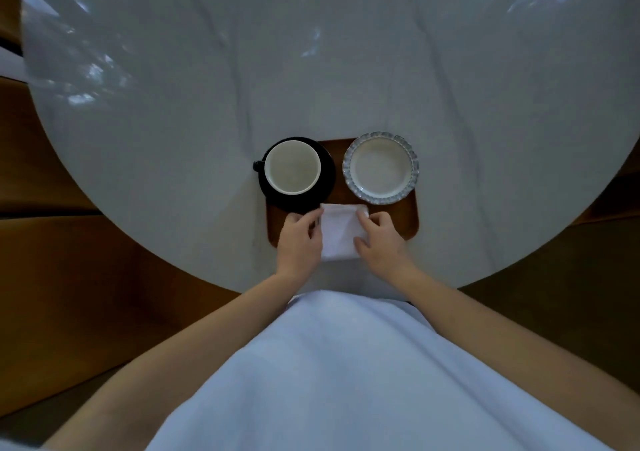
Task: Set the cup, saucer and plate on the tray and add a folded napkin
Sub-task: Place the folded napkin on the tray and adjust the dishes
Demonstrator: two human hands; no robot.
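I see the tray (408, 223) on the worktop (173, 121): cup (292, 167) on saucer (327, 180) far-left, plate (381, 168) far-right. At its near edge (overhanging slightly), my left hand (299, 239) and right hand (382, 239) pinch the folded napkin (341, 234) between them.

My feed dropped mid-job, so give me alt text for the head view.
Both hands, left hand and right hand, hold a folded white napkin at the near edge of a wooden tray on a round white table. Behind it sit a cup on a black saucer and, to the right, a scalloped plate.
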